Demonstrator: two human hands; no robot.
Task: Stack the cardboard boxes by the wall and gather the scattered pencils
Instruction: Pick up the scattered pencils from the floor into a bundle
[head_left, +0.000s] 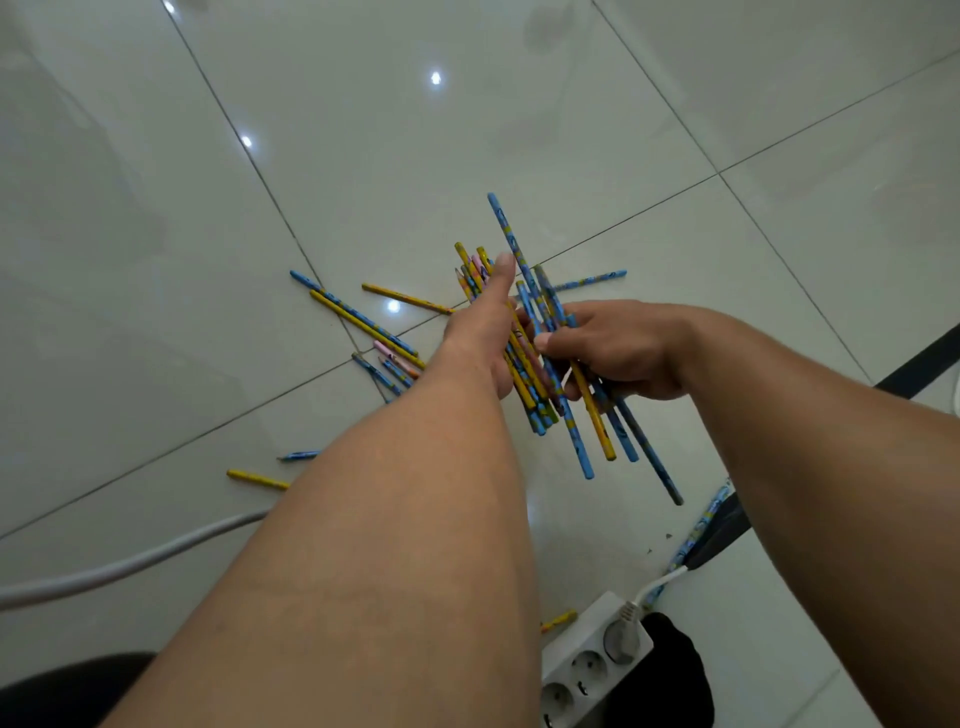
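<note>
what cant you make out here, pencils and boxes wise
Head view only:
- Cardboard boxes: none in frame, so stacking cannot be judged.
- Pencil bundle: the pencils overlap, and the left hand and right hand cover them, so no count.
- Blue pencil and yellow pencil: one end of each is hidden under the left forearm.
- Power strip: cut off by the bottom edge.

Both bare forearms reach forward and down. The left forearm (395, 519) runs up the middle of the view to the left grip (480, 338), its thumb (503, 275) stuck out straight and its fingers curled under a bunch of pencils (530, 395). The right forearm (831, 441) comes in from the right. The right grip (623, 353), back upward, holds a few splayed pencils (602, 431) just beside the left.
</note>
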